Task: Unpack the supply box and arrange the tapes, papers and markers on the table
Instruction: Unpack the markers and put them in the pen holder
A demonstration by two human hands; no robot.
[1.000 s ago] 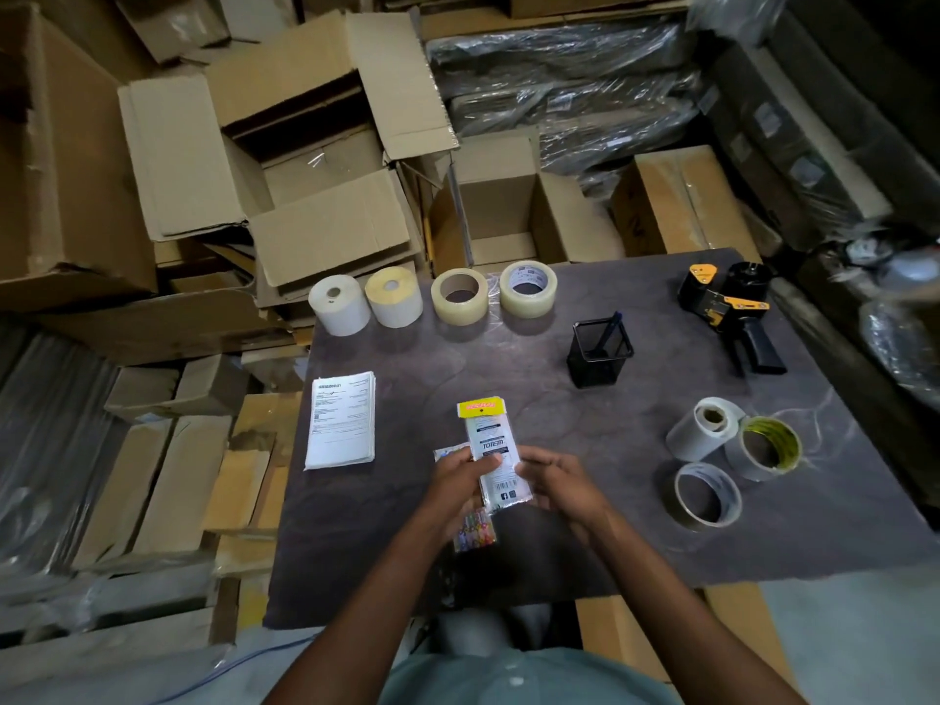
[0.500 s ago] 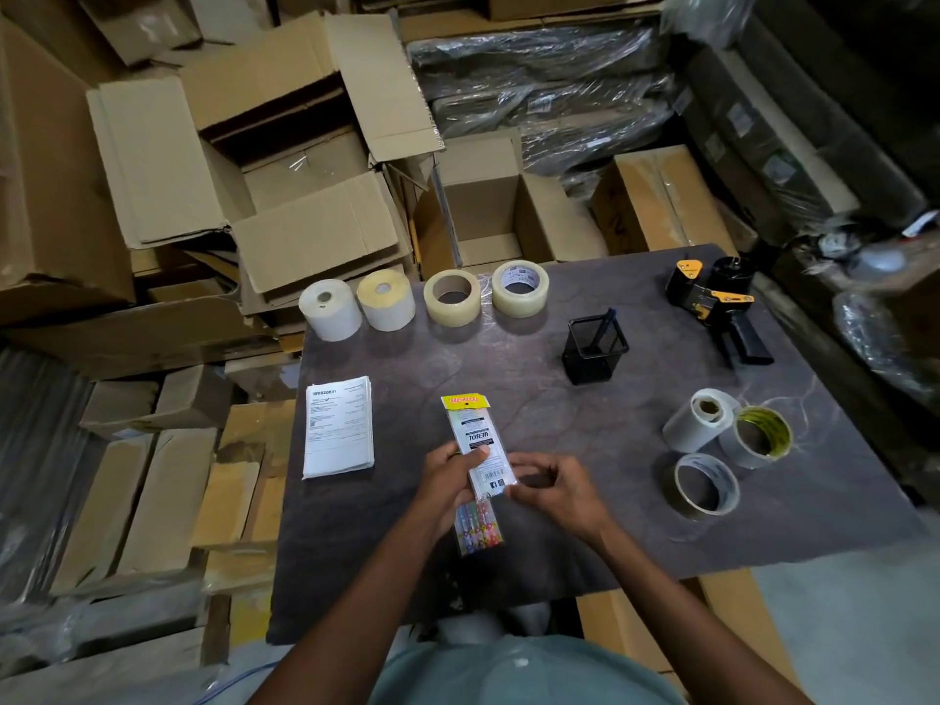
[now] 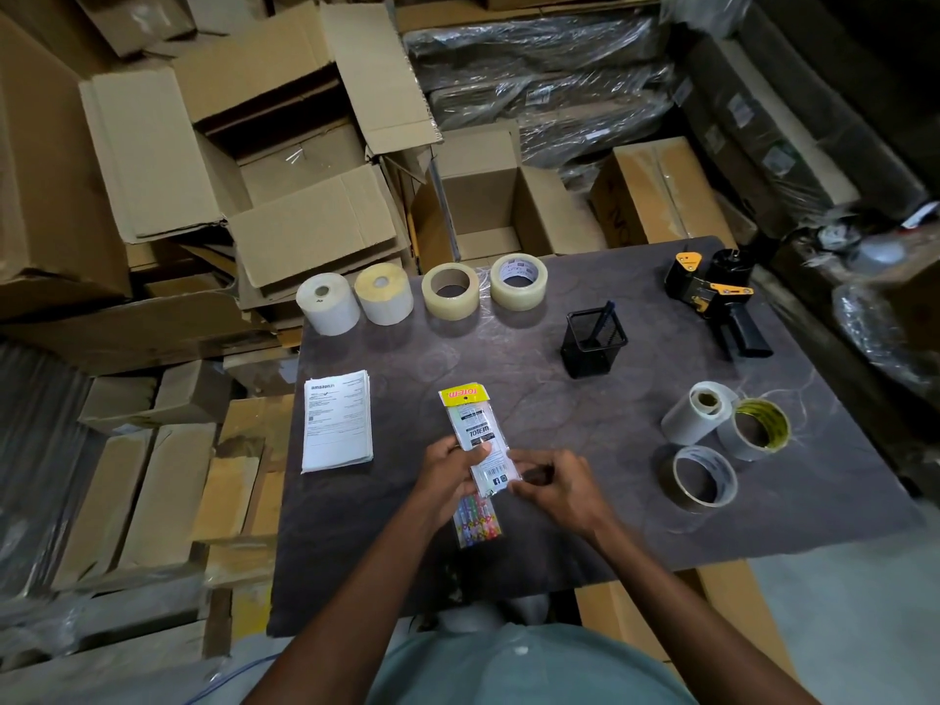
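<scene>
Cardboard cartons crowd the floor around a dark slate-grey table (image 3: 534, 399), and near its six o'clock edge sits the marker pack (image 3: 475, 452), a clear sleeve with a yellow header card pointing to twelve o'clock. I see the left hand (image 3: 445, 475) curled round the pack's left side, thumb pressed on its face, while the right hand (image 3: 552, 483) pinches the lower right corner with bent fingers. I judge the markers are the step in hand; next I would need to open or free the sleeve and carry the markers to the black mesh holder (image 3: 592, 343) at one o'clock. "TOTEM" reads on both header and label. At nine o'clock the paper stack (image 3: 336, 420) is headed "amazon.in". Four rolls (image 3: 422, 295) line up at twelve o'clock, three more rolls (image 3: 722, 440) lie at three, and a tape dispenser (image 3: 717, 297) sits at two.
</scene>
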